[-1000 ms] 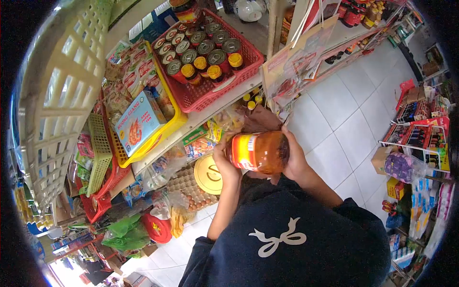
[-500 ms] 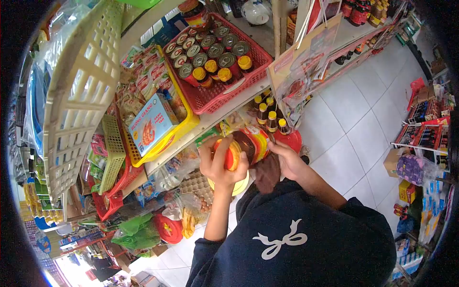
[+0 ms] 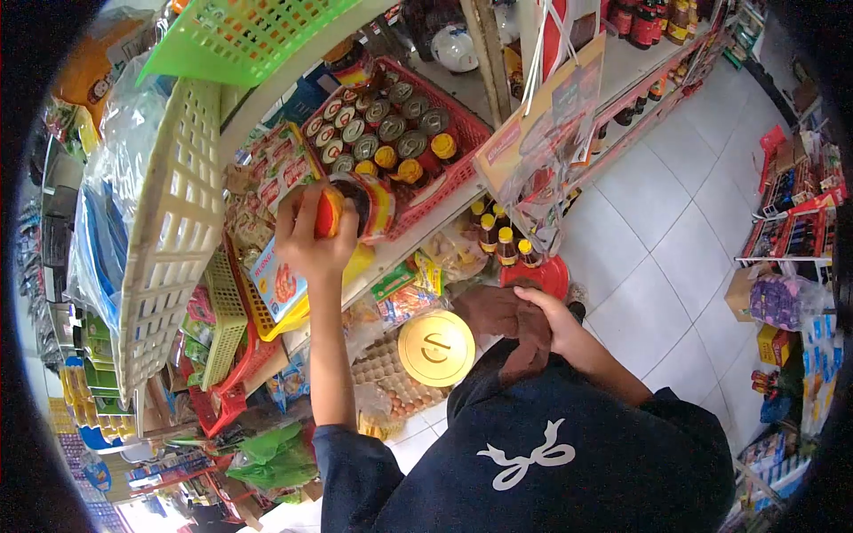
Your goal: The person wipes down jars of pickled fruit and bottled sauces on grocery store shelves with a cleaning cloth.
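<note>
The left hand is curled over the red-orange lid of a jar, fingers spread around the lid's rim. The jar lies tilted at the near left corner of a red basket, beside a yellow basket; whether it touches either basket I cannot tell. Packed cans and 4 yellow-capped jars fill the red basket close beyond it, leaving little room that way. To the left, a pale lattice basket rises with a small gap before the fingers. The shelf edge runs just below the jar, with open space past it.

The right hand is half closed, pinching a brown cloth near the shirt, well apart from the jar.

The jar's label is red and yellow, its writing too small to read. A light blue box shows "HUONG G" (the forearm and hand cover part of it). A gold lid bears a curved emblem, and a white bow is printed on the shirt.

Below, egg trays and 3 or more yellow-capped bottles stand near white floor tiles, which stretch open towards stocked shelves at the right.
</note>
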The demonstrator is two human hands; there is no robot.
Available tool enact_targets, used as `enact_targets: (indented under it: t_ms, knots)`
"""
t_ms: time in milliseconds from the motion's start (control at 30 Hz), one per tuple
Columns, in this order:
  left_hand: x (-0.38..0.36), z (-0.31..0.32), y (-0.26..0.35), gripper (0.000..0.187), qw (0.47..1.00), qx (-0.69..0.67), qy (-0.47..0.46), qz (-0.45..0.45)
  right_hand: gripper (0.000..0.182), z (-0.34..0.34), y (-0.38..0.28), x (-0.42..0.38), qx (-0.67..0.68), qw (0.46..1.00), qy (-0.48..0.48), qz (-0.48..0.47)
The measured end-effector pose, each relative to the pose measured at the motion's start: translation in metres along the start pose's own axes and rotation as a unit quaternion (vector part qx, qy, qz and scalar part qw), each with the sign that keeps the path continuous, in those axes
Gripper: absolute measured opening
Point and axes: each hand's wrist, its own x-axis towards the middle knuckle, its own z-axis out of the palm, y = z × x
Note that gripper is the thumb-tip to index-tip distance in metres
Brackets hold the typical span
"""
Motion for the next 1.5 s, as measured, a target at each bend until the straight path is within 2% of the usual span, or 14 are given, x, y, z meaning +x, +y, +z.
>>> enact_targets:
  t_ms: [167,300,400,533,567,700,800,900,933,1200,1333,1400,1467,1500]
  knots:
    - [0.008,0.034,-0.018,0.032,0.999,0.017,0.001,-0.035,0.035,-0.044,-0.005,0.004,0.030,0.999,0.019,-0.035]
    - [0.018,0.044,-0.032,0.031,0.986,-0.018,-0.122,-0.112,0.037,-0.062,-0.010,0.009,0.066,0.996,0.006,-0.058]
    - [0.027,0.051,-0.055,0.031,0.967,-0.113,-0.201,-0.108,0.037,-0.066,-0.011,0.009,0.080,0.993,0.033,-0.080]
    - [0.041,0.049,-0.056,0.034,0.912,-0.119,-0.393,0.021,0.035,-0.069,-0.009,0.009,0.112,0.990,0.009,-0.085]
    - [0.038,0.049,-0.050,0.041,0.880,-0.119,-0.458,-0.048,0.035,-0.070,-0.009,0.009,0.119,0.989,-0.005,-0.091]
    - [0.035,0.068,-0.054,0.047,0.849,-0.124,-0.512,0.044,0.032,-0.086,-0.010,0.006,0.149,0.985,0.024,-0.087]
    - [0.066,0.096,-0.077,0.037,0.861,-0.164,-0.473,-0.095,0.035,-0.121,-0.005,0.005,0.052,0.982,0.076,-0.167]
    - [0.128,0.149,-0.103,0.048,0.930,-0.040,-0.364,-0.025,0.037,-0.101,-0.025,-0.026,0.090,0.983,0.075,-0.145]
    - [0.139,0.164,-0.109,0.047,0.936,-0.003,-0.349,-0.049,0.036,-0.099,-0.031,-0.034,0.074,0.979,0.094,-0.168]
    - [0.132,0.218,-0.114,0.043,0.901,0.110,-0.349,-0.233,0.037,-0.119,-0.028,-0.077,0.081,0.932,0.196,-0.293]
    - [0.121,0.205,-0.118,0.042,0.919,0.021,-0.272,-0.284,0.035,-0.111,-0.018,-0.065,-0.046,0.930,0.267,-0.249]
    - [0.120,0.181,-0.125,0.043,0.908,-0.132,-0.198,-0.344,0.031,-0.098,-0.022,-0.061,-0.058,0.948,0.229,-0.212]
    - [0.108,0.150,-0.128,0.043,0.838,-0.319,-0.160,-0.412,0.030,-0.103,-0.016,-0.047,-0.099,0.957,0.211,-0.171]
    - [0.104,0.141,-0.155,0.046,0.796,-0.393,-0.218,-0.405,0.028,-0.097,-0.014,-0.042,-0.107,0.955,0.208,-0.180]
